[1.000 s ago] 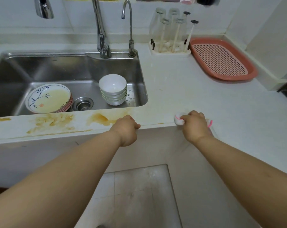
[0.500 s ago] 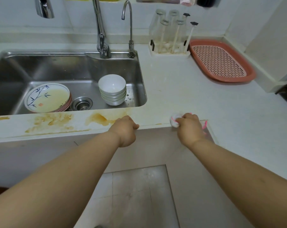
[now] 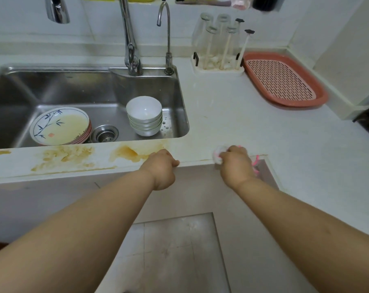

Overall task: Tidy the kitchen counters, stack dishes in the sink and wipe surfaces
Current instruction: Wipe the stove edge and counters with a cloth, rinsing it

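My right hand (image 3: 235,166) grips a white and pink cloth (image 3: 218,155) and presses it on the front edge of the white counter (image 3: 253,127), right of the sink. My left hand (image 3: 161,168) rests curled on the counter's front edge, beside orange-brown stains (image 3: 128,153) that spread leftward along the strip before the sink. In the steel sink (image 3: 52,89) sits a stack of plates (image 3: 59,125), the top one painted with bamboo, and a stack of white bowls (image 3: 144,116).
Two taps (image 3: 130,49) stand behind the sink. A rack of upturned glasses (image 3: 218,45) and a pink slotted tray (image 3: 283,79) occupy the back right counter. Below the counter edge is a tiled floor (image 3: 175,250).
My right hand with the cloth has slid a little to the left along the counter edge. My left hand has stayed in place.
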Motion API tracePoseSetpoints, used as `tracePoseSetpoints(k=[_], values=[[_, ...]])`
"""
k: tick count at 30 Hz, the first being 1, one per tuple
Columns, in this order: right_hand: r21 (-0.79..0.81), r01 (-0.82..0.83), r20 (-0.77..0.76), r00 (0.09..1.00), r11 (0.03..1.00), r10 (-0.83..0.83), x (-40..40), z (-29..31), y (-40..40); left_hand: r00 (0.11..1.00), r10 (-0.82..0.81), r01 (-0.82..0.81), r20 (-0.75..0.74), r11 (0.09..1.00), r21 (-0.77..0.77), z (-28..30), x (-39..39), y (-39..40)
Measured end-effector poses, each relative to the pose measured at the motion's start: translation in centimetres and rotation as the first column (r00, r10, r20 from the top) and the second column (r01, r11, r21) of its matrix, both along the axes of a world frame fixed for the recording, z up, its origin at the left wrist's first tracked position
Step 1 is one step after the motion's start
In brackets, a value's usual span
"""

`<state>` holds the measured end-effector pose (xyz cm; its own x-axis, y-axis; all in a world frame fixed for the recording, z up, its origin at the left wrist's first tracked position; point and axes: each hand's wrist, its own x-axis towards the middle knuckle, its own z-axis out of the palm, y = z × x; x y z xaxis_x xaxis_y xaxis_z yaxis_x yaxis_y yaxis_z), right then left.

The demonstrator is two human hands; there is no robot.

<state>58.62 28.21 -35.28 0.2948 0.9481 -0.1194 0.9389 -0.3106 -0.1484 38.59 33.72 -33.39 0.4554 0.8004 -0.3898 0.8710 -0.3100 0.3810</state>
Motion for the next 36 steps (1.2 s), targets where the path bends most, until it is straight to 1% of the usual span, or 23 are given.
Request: tracePoseSetpoints(k=[2, 4, 6, 7, 10, 13, 14, 16, 18, 19, 21, 23, 24, 25, 26, 27, 29, 31, 32, 33, 34, 35, 36], values=[[-0.01, -0.09, -0.068, 0.994, 0.996, 0.09, -3.7, -0.4, 1.1, 1.0, 0.002, -0.002, 0.002, 1.0, 0.003, 0.0, 0.0, 0.2], [-0.019, -0.172, -0.072, 0.983, 0.985, 0.17, -5.6, -0.4, 1.5, 1.0, 0.006, -0.006, -0.002, 1.0, -0.001, 0.1, 0.1, 0.1], [-0.023, -0.22, -0.04, 0.975, 0.975, 0.219, -4.3, -0.1, 1.3, 1.0, -0.001, 0.001, -0.023, 1.0, 0.007, 0.3, 0.2, 0.0], [-0.021, -0.198, -0.025, 0.98, 0.98, 0.198, -2.8, -0.2, 0.8, 1.0, -0.003, 0.003, -0.031, 1.0, 0.005, 0.3, 0.2, 0.0], [0.027, 0.074, -0.057, 0.996, 0.997, -0.073, 3.7, 0.1, -1.4, 0.998, -0.017, 0.017, -0.053, 1.0, 0.013, 0.6, 0.4, -0.2], [0.009, 0.361, -0.073, 0.93, 0.932, -0.36, 9.6, 0.6, -2.8, 0.997, -0.034, 0.036, -0.07, 0.999, 0.032, 0.7, 0.5, -0.5], [-0.011, 0.43, -0.072, 0.9, 0.903, -0.429, 10.6, 0.4, -2.6, 0.997, -0.037, 0.04, -0.069, 0.999, 0.036, 0.7, 0.5, -0.5], [-0.006, 0.47, -0.071, 0.88, 0.883, -0.469, 10.0, -0.2, -1.7, 0.997, -0.039, 0.041, -0.071, 0.998, 0.037, 0.7, 0.4, -0.6], [0.003, 0.411, -0.04, 0.911, 0.912, -0.411, 6.8, -0.8, -0.6, 0.996, -0.033, 0.036, -0.078, 0.999, 0.034, 0.8, 0.3, -0.5], [-0.001, 0.349, -0.067, 0.935, 0.937, -0.348, 4.7, -0.8, 0.0, 0.996, -0.025, 0.028, -0.082, 0.999, 0.032, 0.9, 0.5, -0.4], [-0.006, 0.131, -0.149, 0.98, 0.991, -0.13, -0.3, -0.7, 0.9, 0.995, -0.02, 0.022, -0.096, 0.999, 0.023, 1.2, 0.7, -0.3], [-0.044, -0.112, -0.169, 0.98, 0.993, 0.103, -4.6, -0.3, 1.2, 0.994, -0.022, 0.024, -0.11, 1.0, 0.016, 1.5, 0.9, -0.3], [-0.063, -0.192, -0.177, 0.968, 0.979, 0.178, -5.4, -0.2, 1.3, 0.992, -0.033, 0.035, -0.122, 0.999, 0.014, 1.7, 0.9, -0.3], [-0.071, -0.206, -0.217, 0.958, 0.976, 0.187, -5.2, -0.2, 1.3, 0.99, -0.047, 0.05, -0.136, 0.999, 0.012, 1.8, 1.0, -0.4], [-0.041, -0.174, -0.269, 0.95, 0.984, 0.157, -4.0, -0.3, 1.4, 0.987, -0.062, 0.065, -0.148, 0.998, 0.013, 2.1, 0.9, -0.3], [-0.006, -0.093, -0.324, 0.942, 0.996, 0.086, -2.3, -0.4, 1.2, 0.986, -0.074, 0.076, -0.15, 0.997, 0.008, 2.3, 0.9, -0.1], [0.036, 0.213, -0.435, 0.883, 0.976, -0.177, 1.5, -0.4, 1.3, 0.993, -0.062, 0.063, -0.104, 0.998, 0.003, 2.5, 0.6, 0.6], [0.045, 0.542, -0.463, 0.756, 0.839, -0.463, 4.6, -0.2, 2.0, 1.0, -0.002, 0.002, -0.001, 1.0, 0.014, 2.4, 0.2, 2.0], [0.065, 0.624, -0.454, 0.713, 0.779, -0.533, 5.3, -0.2, 2.7, 0.998, 0.031, -0.033, 0.055, 0.999, 0.029, 2.3, 0.2, 2.7], [0.084, 0.653, -0.467, 0.693, 0.752, -0.549, 5.3, -0.6, 4.4, 0.994, 0.046, -0.051, 0.095, 0.998, 0.045, 2.0, 0.1, 3.9], [0.101, 0.642, -0.476, 0.702, 0.76, -0.529, 5.0, -0.7, 5.6, 0.993, 0.037, -0.044, 0.115, 0.997, 0.061, 1.9, 0.3, 4.3], [0.101, 0.592, -0.459, 0.741, 0.8, -0.49, 3.9, -0.9, 7.7, 0.993, 0.004, -0.013, 0.118, 0.997, 0.077, 1.7, 0.5, 5.6], [0.1, 0.493, -0.441, 0.801, 0.864, -0.406, 2.6, -1.2, 9.8, 0.993, -0.045, 0.035, 0.111, 0.996, 0.086, 1.4, 0.8, 6.7]])
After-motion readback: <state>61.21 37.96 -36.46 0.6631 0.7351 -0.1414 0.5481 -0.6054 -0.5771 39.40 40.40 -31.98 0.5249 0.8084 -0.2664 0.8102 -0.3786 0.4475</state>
